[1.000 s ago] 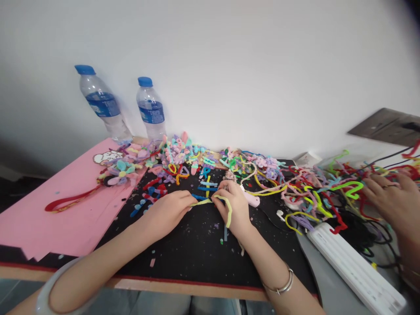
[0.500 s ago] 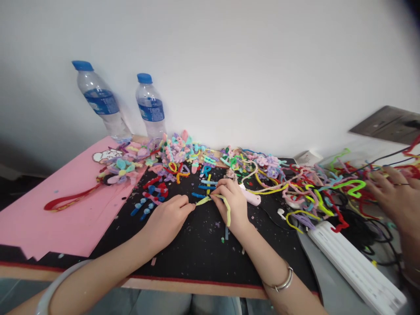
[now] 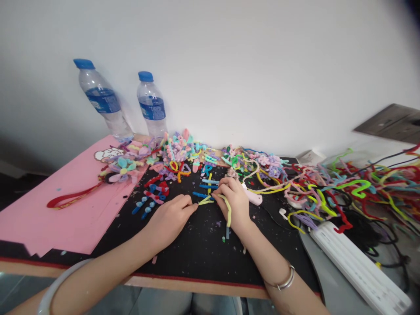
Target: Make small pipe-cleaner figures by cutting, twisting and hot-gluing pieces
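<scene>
The right hand (image 3: 234, 203) grips a pale-yellow, fuzzy, bendable strip (image 3: 229, 214) between thumb and fingers, one end curving down over that hand. The left hand (image 3: 170, 218) has thumb and forefinger together at the strip's forked other part, between the hands; whether they grip it, I cannot tell. Just beyond the fingertips, short blue fuzzy strips (image 3: 206, 187) lie across an upright yellow one (image 3: 210, 176) on a black mat (image 3: 197, 253) covering the worktop (image 3: 183, 285). Small blue-and-red fuzzy pieces (image 3: 156, 192) sit beyond the left hand; a pale-pink, smooth handle (image 3: 256, 199) lies right of the right hand.
</scene>
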Demonstrator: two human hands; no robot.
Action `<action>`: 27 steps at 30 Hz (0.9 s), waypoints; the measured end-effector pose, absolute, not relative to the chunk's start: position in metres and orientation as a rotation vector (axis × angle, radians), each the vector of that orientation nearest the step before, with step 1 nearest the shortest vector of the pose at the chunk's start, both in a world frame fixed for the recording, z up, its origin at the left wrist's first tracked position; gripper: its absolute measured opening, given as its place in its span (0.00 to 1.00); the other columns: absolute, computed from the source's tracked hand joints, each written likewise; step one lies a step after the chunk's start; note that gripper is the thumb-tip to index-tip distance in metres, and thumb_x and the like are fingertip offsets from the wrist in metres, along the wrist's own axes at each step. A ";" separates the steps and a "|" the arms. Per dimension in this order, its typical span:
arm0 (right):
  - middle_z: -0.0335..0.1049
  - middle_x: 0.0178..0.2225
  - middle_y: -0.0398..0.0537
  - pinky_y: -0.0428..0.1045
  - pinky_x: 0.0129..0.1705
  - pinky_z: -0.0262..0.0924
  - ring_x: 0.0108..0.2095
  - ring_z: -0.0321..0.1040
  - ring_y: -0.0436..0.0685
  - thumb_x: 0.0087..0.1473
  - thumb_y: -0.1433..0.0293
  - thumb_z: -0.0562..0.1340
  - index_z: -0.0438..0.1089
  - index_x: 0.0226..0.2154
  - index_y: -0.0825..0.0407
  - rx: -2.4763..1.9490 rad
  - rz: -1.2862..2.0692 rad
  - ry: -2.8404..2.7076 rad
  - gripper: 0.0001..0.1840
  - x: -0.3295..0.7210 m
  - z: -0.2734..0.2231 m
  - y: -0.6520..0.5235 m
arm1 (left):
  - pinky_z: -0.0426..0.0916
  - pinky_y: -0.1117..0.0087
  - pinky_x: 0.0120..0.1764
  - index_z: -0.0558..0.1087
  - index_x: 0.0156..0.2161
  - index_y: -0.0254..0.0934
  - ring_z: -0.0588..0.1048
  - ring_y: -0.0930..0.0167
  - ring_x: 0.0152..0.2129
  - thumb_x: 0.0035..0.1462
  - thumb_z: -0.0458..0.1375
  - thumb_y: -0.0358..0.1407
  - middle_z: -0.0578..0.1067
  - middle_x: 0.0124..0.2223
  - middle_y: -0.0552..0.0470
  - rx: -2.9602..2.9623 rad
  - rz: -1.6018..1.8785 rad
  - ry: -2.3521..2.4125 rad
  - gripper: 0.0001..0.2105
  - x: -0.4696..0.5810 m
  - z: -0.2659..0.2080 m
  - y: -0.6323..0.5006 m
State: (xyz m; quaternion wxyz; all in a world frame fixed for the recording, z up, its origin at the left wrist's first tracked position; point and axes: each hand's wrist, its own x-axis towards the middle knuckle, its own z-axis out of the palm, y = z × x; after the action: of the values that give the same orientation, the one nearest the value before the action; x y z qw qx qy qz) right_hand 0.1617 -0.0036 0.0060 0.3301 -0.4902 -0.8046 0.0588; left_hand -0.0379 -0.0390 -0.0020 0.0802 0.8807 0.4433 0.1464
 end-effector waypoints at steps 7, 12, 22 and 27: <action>0.65 0.36 0.48 0.52 0.37 0.57 0.35 0.61 0.57 0.52 0.73 0.60 0.69 0.24 0.51 -1.301 0.177 -2.126 0.07 0.167 0.003 -0.007 | 0.66 0.68 0.43 0.72 0.45 0.38 0.70 0.68 0.40 0.59 0.53 0.34 0.72 0.43 0.48 2.447 0.605 1.319 0.10 -0.049 0.000 -0.040; 0.65 0.36 0.48 0.51 0.37 0.57 0.37 0.61 0.58 0.51 0.74 0.60 0.69 0.24 0.51 -1.315 0.171 -2.181 0.07 0.167 0.005 -0.009 | 0.66 0.68 0.42 0.74 0.40 0.37 0.71 0.69 0.38 0.59 0.52 0.31 0.73 0.40 0.49 2.390 0.646 1.349 0.09 -0.052 -0.002 -0.042; 0.66 0.38 0.49 0.53 0.39 0.58 0.37 0.61 0.59 0.50 0.72 0.63 0.72 0.28 0.50 -1.227 0.238 -2.332 0.02 0.172 0.008 -0.011 | 0.64 0.71 0.39 0.72 0.38 0.37 0.71 0.71 0.35 0.58 0.51 0.28 0.72 0.37 0.52 2.196 0.616 1.409 0.08 -0.048 0.005 -0.041; 0.66 0.37 0.50 0.52 0.38 0.58 0.37 0.61 0.58 0.52 0.75 0.59 0.71 0.28 0.51 -1.175 0.278 -2.321 0.06 0.171 0.009 -0.011 | 0.65 0.71 0.37 0.71 0.42 0.39 0.71 0.71 0.32 0.56 0.54 0.31 0.72 0.35 0.53 2.083 0.615 1.407 0.08 -0.048 0.010 -0.036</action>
State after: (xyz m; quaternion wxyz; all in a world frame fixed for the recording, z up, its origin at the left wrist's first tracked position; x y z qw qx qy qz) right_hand 0.1714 -0.0107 0.0090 0.2595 -0.4338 -0.8567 0.1025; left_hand -0.0476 -0.0364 0.0101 0.2733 0.7742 0.5231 0.2286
